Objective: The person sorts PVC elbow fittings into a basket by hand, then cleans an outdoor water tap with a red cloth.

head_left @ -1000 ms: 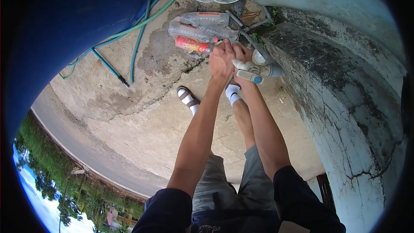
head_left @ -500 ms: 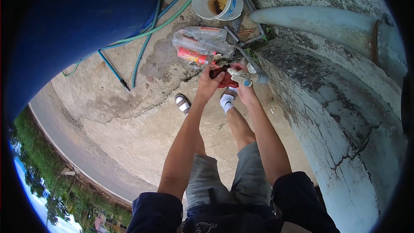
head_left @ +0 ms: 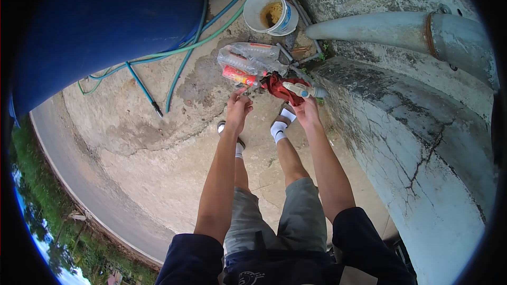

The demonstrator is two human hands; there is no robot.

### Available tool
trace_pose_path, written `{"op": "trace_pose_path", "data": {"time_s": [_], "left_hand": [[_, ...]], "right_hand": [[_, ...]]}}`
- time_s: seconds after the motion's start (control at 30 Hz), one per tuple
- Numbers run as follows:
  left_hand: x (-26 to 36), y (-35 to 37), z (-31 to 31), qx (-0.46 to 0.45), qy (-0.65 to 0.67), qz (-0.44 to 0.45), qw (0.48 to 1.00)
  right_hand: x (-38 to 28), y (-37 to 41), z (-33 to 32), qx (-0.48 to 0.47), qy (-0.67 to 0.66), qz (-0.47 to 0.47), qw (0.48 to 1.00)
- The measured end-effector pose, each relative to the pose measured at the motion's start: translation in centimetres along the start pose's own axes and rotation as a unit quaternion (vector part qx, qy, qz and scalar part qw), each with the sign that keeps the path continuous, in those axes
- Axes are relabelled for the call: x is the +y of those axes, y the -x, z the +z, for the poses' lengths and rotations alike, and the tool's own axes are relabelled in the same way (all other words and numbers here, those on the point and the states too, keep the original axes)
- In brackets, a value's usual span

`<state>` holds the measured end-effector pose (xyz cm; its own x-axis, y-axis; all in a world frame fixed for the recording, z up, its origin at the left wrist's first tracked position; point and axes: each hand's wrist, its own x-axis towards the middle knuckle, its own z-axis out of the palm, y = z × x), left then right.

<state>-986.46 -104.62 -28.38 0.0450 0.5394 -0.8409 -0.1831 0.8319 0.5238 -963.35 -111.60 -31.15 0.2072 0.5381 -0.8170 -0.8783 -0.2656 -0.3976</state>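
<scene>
A dark red cloth hangs by a pale tap on a grey pipe, upper centre. My right hand has its fingers wrapped on the cloth's lower right edge, just below the tap. Left of the cloth and apart from it is my left hand, its fingers partly curled and spread, holding nothing. Close above the left hand lies a bottle with a red label, beside clear plastic bottles on the ground.
A white bucket with yellowish-brown contents stands at the top. Green and blue hoses run past a large blue tank. A cracked concrete wall and a thick pipe line the right. My feet are below the cloth.
My left hand has let go of the cloth and moved left, away from it. The cloth now hangs more spread out beside the tap. My left foot has shifted.
</scene>
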Motion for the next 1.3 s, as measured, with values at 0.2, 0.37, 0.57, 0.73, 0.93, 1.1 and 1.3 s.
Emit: {"op": "trace_pose_path", "data": {"time_s": [0.2,0.37,0.57,0.73,0.93,1.1,1.3], "left_hand": [[-0.3,-0.3,1.3,-0.085,-0.121,-0.069,0.987],[-1.5,-0.5,5.2,-0.076,0.07,-0.178,0.979],[-4.6,-3.7,5.6,-0.137,0.187,-0.044,0.972],[-2.1,-3.4,5.5,-0.103,0.173,0.072,0.977],[-0.6,-4.4,4.6,-0.172,0.108,0.054,0.978],[0.8,-3.0,6.4,-0.154,0.241,0.019,0.958],[0.3,-3.8,6.7,-0.097,0.061,0.094,0.989]], "right_hand": [[-0.1,-0.7,1.9,-0.079,0.037,0.022,0.996],[1.3,1.3,2.8,-0.086,-0.063,0.052,0.993],[2.0,0.0,1.1,-0.049,-0.074,0.003,0.996],[2.5,-0.6,0.3,0.036,0.123,-0.054,0.99],[1.3,-1.9,-0.1,-0.063,0.182,0.024,0.981],[1.8,-3.4,-0.5,-0.084,0.057,0.045,0.994],[1.0,-2.0,2.0,-0.002,-0.029,0.046,0.999]]}}
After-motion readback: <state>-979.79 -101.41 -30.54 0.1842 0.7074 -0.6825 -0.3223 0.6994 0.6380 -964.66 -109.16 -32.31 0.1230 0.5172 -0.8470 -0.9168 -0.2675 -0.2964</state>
